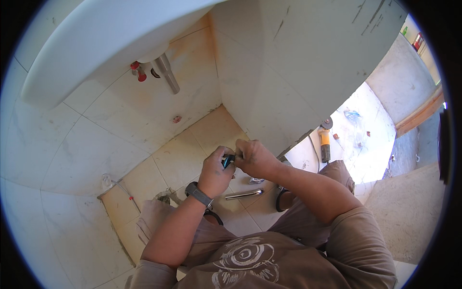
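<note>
Both my hands meet in front of me, above the tiled floor. My left hand point(216, 174), with a dark watch on its wrist, is closed round a small black-and-blue round thing point(227, 161); its exact kind does not show. My right hand point(257, 158) is pinched right beside it, fingertips at the thing's edge. Whatever lies between the right fingers is hidden. Below my hands, a bent chrome pipe point(244, 194) lies on the floor between my feet. Just beyond it is a small shiny metal piece point(256, 181), partly hidden.
A white washbasin point(96, 48) overhangs at upper left, with a chrome drain pipe point(166, 74) and a red-capped fitting point(138, 71) beneath. A thin hose point(122, 188) runs down at the left wall. On the right, past the partition edge, lies a yellow angle grinder point(325, 143) with its cord.
</note>
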`<state>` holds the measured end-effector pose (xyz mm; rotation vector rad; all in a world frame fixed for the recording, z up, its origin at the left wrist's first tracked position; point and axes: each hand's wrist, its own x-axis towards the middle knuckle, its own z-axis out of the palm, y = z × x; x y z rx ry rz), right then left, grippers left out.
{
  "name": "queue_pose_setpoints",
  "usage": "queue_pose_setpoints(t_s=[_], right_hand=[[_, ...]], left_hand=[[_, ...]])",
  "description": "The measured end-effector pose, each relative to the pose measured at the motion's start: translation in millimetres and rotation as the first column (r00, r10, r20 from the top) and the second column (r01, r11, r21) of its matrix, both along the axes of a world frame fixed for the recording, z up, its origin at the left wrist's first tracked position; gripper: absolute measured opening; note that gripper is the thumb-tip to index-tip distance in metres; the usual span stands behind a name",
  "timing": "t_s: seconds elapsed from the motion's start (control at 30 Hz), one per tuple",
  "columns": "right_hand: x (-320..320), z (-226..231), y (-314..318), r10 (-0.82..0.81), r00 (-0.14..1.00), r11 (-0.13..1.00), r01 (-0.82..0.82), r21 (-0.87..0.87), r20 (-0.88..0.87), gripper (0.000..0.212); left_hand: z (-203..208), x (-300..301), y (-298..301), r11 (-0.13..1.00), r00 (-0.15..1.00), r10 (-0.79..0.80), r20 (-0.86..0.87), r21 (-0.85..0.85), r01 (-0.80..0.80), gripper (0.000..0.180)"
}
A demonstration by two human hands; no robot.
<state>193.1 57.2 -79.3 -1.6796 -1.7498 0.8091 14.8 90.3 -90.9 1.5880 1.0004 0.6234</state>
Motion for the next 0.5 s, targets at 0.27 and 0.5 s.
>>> queue_pose_setpoints(t_s=[0.27,0.5], right_hand=[[4.7,8.6,-1.2,-0.047,0.970,0.998,0.036,-0.050,-0.240,0.020],[-5.4,11.4,-7.1,0.016,0.997,0.994,-0.025,0.111,0.079,0.018]], left_hand=[[3.6,-3.0,6.8,0.996,0.999,0.033,0.012,0.088,-0.034,0.016],[-7.0,2.2,3.9,0.987,0.990,0.138,-0.037,0.089,-0.135,0.017]])
